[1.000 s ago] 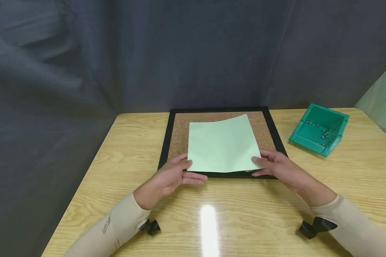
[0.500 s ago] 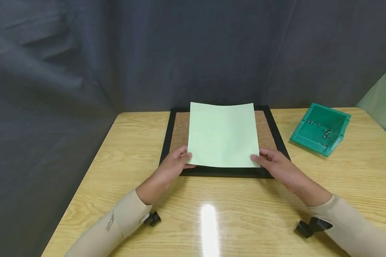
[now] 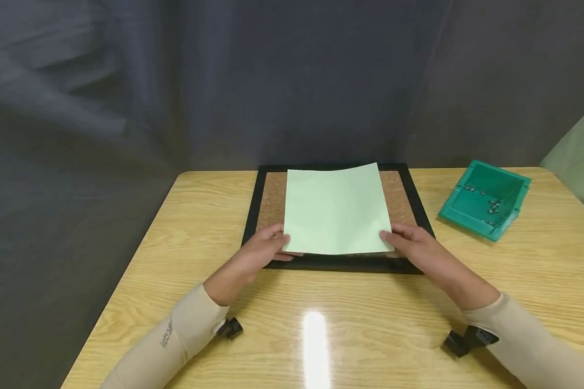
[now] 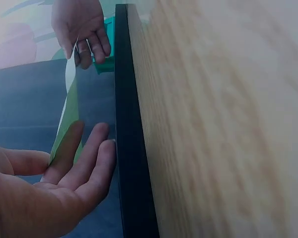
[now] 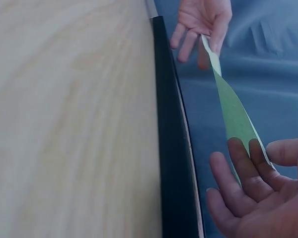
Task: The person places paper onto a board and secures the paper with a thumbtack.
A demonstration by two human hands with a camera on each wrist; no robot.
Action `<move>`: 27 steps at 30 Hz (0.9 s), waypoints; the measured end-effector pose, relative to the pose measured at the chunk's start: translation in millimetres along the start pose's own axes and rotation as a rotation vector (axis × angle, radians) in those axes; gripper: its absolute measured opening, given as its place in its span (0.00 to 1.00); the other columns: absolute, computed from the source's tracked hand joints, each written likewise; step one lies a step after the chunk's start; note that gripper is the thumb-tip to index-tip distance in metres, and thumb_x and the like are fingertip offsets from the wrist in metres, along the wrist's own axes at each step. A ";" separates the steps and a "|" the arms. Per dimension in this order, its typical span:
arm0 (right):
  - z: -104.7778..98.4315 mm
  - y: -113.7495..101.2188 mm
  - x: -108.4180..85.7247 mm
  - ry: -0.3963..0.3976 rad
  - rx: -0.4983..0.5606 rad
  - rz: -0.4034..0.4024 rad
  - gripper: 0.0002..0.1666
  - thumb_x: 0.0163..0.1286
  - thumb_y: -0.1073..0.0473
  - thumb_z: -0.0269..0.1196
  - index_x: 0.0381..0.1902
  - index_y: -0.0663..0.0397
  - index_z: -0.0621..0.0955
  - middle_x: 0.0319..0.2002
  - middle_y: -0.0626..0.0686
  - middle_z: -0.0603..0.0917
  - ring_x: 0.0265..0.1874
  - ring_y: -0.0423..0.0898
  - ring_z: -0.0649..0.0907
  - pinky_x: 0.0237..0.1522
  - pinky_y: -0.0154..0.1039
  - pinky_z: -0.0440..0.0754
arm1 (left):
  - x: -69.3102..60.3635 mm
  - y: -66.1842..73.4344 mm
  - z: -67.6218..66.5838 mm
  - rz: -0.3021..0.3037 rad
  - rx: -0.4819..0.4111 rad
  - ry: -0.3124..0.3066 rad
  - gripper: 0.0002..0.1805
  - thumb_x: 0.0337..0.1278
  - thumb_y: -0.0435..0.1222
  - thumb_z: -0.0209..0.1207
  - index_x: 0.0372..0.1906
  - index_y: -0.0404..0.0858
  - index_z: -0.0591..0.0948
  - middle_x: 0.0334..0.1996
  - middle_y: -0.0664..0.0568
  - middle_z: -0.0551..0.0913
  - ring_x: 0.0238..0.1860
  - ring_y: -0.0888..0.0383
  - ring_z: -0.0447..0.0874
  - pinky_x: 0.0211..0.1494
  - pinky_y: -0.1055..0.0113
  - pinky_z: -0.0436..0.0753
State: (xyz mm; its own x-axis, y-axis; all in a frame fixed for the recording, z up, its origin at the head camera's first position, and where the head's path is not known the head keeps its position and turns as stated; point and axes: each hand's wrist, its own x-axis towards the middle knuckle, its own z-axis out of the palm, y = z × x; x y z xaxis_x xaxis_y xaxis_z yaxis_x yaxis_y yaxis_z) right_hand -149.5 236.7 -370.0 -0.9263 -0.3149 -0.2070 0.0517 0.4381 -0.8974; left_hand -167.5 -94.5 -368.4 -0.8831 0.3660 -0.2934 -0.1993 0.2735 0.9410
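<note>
A sheet of pale green paper (image 3: pixel 338 210) is held above a cork board (image 3: pixel 270 200) with a black frame. My left hand (image 3: pixel 255 253) pinches its near left corner, thumb on top and fingers underneath. At the near right corner my right hand (image 3: pixel 420 251) pinches it the same way. Both wrist views show the paper (image 4: pixel 67 116) raised off the board's frame (image 5: pixel 176 134) and slightly bowed. In the right wrist view several fingers of the right hand (image 5: pixel 265 191) spread beneath the sheet. Part of the cork is hidden under the paper.
A green plastic bin (image 3: pixel 484 200) with several small metallic pieces (image 3: pixel 493 206) inside lies at the back right of the wooden table (image 3: pixel 370 324). A dark cloth (image 3: pixel 297 81) hangs behind and to the left of the table.
The paper rose and straightened over the board, then its far edge came down a little with the right corner lifted. Both hands kept their pinch; the bin stayed put.
</note>
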 end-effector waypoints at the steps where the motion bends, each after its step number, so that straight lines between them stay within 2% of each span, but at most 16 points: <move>1: -0.6 -1.6 0.5 -0.003 0.011 -0.003 0.34 0.80 0.42 0.48 0.72 0.60 0.68 0.70 0.62 0.69 0.69 0.57 0.67 0.68 0.58 0.67 | -0.1 1.1 -0.9 -0.012 -0.004 0.003 0.10 0.79 0.38 0.43 0.51 0.35 0.70 0.56 0.43 0.71 0.53 0.44 0.84 0.65 0.52 0.79; 3: -1.4 -5.0 2.3 -0.012 0.044 -0.001 0.35 0.80 0.43 0.48 0.72 0.61 0.67 0.71 0.62 0.67 0.72 0.58 0.65 0.71 0.63 0.61 | 0.4 5.2 -3.6 -0.019 -0.006 0.001 0.11 0.80 0.38 0.43 0.54 0.36 0.70 0.59 0.41 0.70 0.55 0.42 0.83 0.69 0.48 0.75; 4: -1.4 -6.9 3.7 -0.017 0.052 -0.010 0.35 0.80 0.43 0.48 0.73 0.61 0.66 0.72 0.62 0.67 0.73 0.59 0.63 0.72 0.65 0.59 | 1.1 7.6 -5.3 -0.023 -0.003 0.000 0.11 0.80 0.39 0.43 0.53 0.36 0.69 0.54 0.41 0.69 0.55 0.42 0.83 0.72 0.46 0.71; 5: -1.2 -8.9 5.3 -0.023 0.061 -0.019 0.35 0.80 0.44 0.49 0.73 0.61 0.66 0.73 0.63 0.66 0.74 0.60 0.62 0.72 0.65 0.59 | 1.1 9.8 -7.0 -0.016 -0.008 0.004 0.14 0.80 0.38 0.43 0.60 0.36 0.69 0.60 0.41 0.68 0.56 0.41 0.83 0.74 0.43 0.67; 7: -0.2 -12.4 9.4 -0.034 0.078 -0.019 0.35 0.80 0.43 0.49 0.74 0.60 0.64 0.74 0.62 0.65 0.76 0.61 0.60 0.73 0.66 0.56 | 3.1 12.2 -10.7 0.006 -0.007 0.012 0.14 0.80 0.37 0.42 0.60 0.35 0.68 0.61 0.41 0.67 0.57 0.40 0.83 0.74 0.42 0.66; 8: 0.5 -13.6 11.8 -0.038 0.085 -0.012 0.36 0.80 0.43 0.49 0.75 0.59 0.63 0.75 0.61 0.63 0.77 0.61 0.57 0.74 0.67 0.53 | 4.9 12.2 -12.5 0.022 0.002 0.017 0.10 0.79 0.37 0.41 0.52 0.35 0.69 0.49 0.44 0.70 0.55 0.41 0.84 0.71 0.44 0.69; 9: 1.5 -14.5 14.3 -0.043 0.091 -0.012 0.36 0.80 0.43 0.50 0.75 0.59 0.63 0.75 0.61 0.63 0.78 0.61 0.55 0.74 0.68 0.52 | 6.2 11.6 -13.7 0.029 0.002 0.025 0.09 0.79 0.36 0.41 0.50 0.36 0.69 0.41 0.46 0.71 0.52 0.41 0.84 0.69 0.45 0.70; 10: 2.4 -14.7 16.7 -0.044 0.098 -0.007 0.36 0.80 0.43 0.49 0.75 0.59 0.63 0.75 0.61 0.63 0.78 0.62 0.54 0.74 0.68 0.51 | 8.5 10.0 -14.7 0.036 0.004 0.030 0.08 0.79 0.36 0.41 0.41 0.37 0.67 0.32 0.49 0.67 0.50 0.41 0.85 0.64 0.49 0.71; 12: 4.0 -12.9 20.4 -0.043 0.115 0.022 0.37 0.79 0.42 0.49 0.75 0.60 0.64 0.74 0.62 0.64 0.78 0.61 0.55 0.74 0.68 0.50 | 13.2 5.5 -15.2 0.040 0.006 0.028 0.11 0.79 0.35 0.40 0.34 0.39 0.63 0.26 0.55 0.61 0.46 0.43 0.87 0.60 0.52 0.71; 14: 5.3 -9.2 23.0 -0.056 0.133 0.044 0.37 0.80 0.43 0.49 0.75 0.62 0.63 0.73 0.63 0.64 0.77 0.60 0.58 0.75 0.66 0.52 | 16.6 0.6 -15.2 0.029 0.002 0.016 0.10 0.79 0.35 0.40 0.36 0.39 0.64 0.32 0.52 0.67 0.49 0.44 0.88 0.62 0.51 0.73; 15: 6.1 -7.1 23.9 -0.064 0.138 0.048 0.37 0.80 0.43 0.48 0.75 0.63 0.62 0.73 0.63 0.65 0.75 0.60 0.60 0.75 0.65 0.55 | 17.8 -1.2 -15.2 0.019 -0.012 0.008 0.10 0.79 0.35 0.40 0.35 0.39 0.63 0.37 0.48 0.69 0.50 0.44 0.88 0.63 0.50 0.73; 16: 6.8 -5.3 24.6 -0.072 0.143 0.057 0.37 0.80 0.44 0.48 0.75 0.63 0.62 0.72 0.63 0.66 0.74 0.58 0.63 0.75 0.63 0.58 | 18.4 -2.7 -15.6 0.013 -0.018 0.006 0.08 0.79 0.35 0.40 0.37 0.39 0.64 0.47 0.44 0.71 0.52 0.43 0.87 0.66 0.49 0.75; 18: 7.9 -2.5 26.1 -0.096 0.145 0.055 0.36 0.81 0.45 0.48 0.75 0.62 0.61 0.72 0.63 0.66 0.72 0.57 0.66 0.73 0.59 0.64 | 18.4 -4.5 -17.4 0.006 -0.031 0.007 0.08 0.79 0.34 0.39 0.38 0.38 0.63 0.63 0.38 0.64 0.53 0.42 0.86 0.66 0.48 0.78; 20: 8.7 -2.5 26.6 -0.116 0.138 0.051 0.37 0.81 0.44 0.48 0.76 0.61 0.61 0.73 0.63 0.66 0.71 0.58 0.68 0.72 0.58 0.68 | 16.2 -4.1 -20.1 -0.003 -0.028 0.025 0.08 0.79 0.34 0.39 0.38 0.37 0.60 0.71 0.34 0.56 0.53 0.41 0.86 0.61 0.52 0.82; 24: 9.4 -4.7 25.2 -0.140 0.127 0.038 0.36 0.81 0.44 0.48 0.75 0.63 0.62 0.74 0.64 0.63 0.71 0.62 0.68 0.70 0.58 0.70 | 11.6 -2.8 -24.7 0.000 0.019 0.035 0.07 0.79 0.34 0.39 0.45 0.34 0.65 0.73 0.35 0.54 0.51 0.43 0.87 0.57 0.56 0.85; 27: 9.8 -6.2 23.9 -0.138 0.113 0.039 0.36 0.81 0.44 0.48 0.74 0.64 0.63 0.73 0.64 0.64 0.70 0.61 0.70 0.69 0.55 0.71 | 10.6 -2.4 -25.7 0.008 0.041 0.019 0.09 0.78 0.34 0.39 0.46 0.33 0.68 0.63 0.36 0.62 0.49 0.47 0.86 0.56 0.57 0.85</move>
State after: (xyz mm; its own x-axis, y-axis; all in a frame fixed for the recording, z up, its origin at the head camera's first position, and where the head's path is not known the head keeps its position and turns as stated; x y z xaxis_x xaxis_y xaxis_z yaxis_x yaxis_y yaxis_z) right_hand -168.2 218.2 -373.2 -0.8629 -0.4155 -0.2876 0.1356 0.3579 -0.9239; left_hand -187.3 -114.1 -369.5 -0.8925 0.3518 -0.2822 -0.1746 0.3073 0.9355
